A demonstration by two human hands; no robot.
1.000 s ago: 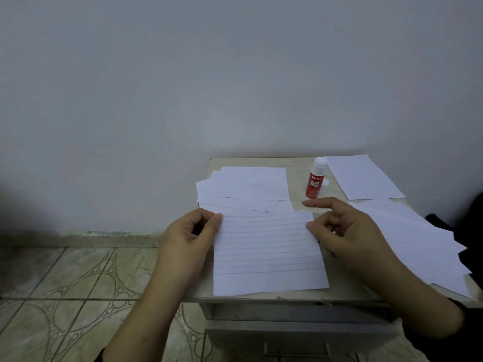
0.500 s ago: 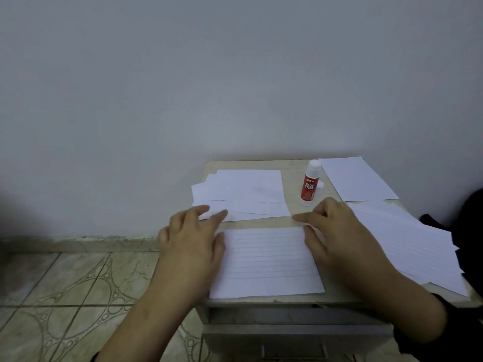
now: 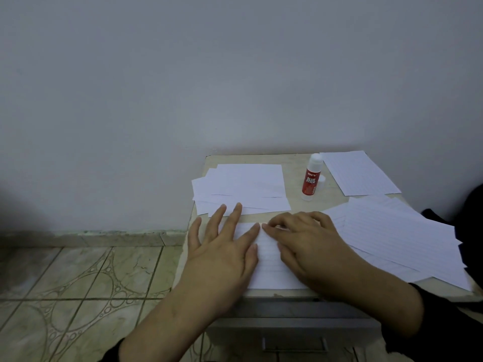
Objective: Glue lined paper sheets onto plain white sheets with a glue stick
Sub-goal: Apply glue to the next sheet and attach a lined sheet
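A lined sheet (image 3: 266, 259) lies flat at the front of the small table (image 3: 295, 168). My left hand (image 3: 222, 246) rests palm down on its left part, fingers spread. My right hand (image 3: 305, 244) lies on its right part, fingers curled, fingertips touching the paper beside the left index finger. Neither hand grips anything. A red and white glue stick (image 3: 311, 177) stands upright at the back. A loose pile of plain white sheets (image 3: 243, 189) lies at the back left. Lined sheets (image 3: 392, 231) fan out on the right, and one more lined sheet (image 3: 358, 173) lies at the back right.
The table stands against a plain grey wall (image 3: 235, 74). A drawer with a handle (image 3: 294, 344) sits under the tabletop. Patterned floor tiles (image 3: 78, 291) lie to the left. A dark object (image 3: 470, 205) shows at the right edge.
Both hands held the lined sheet's upper corners, then lowered it flat onto the table. They have since moved inward over it until their fingertips meet.
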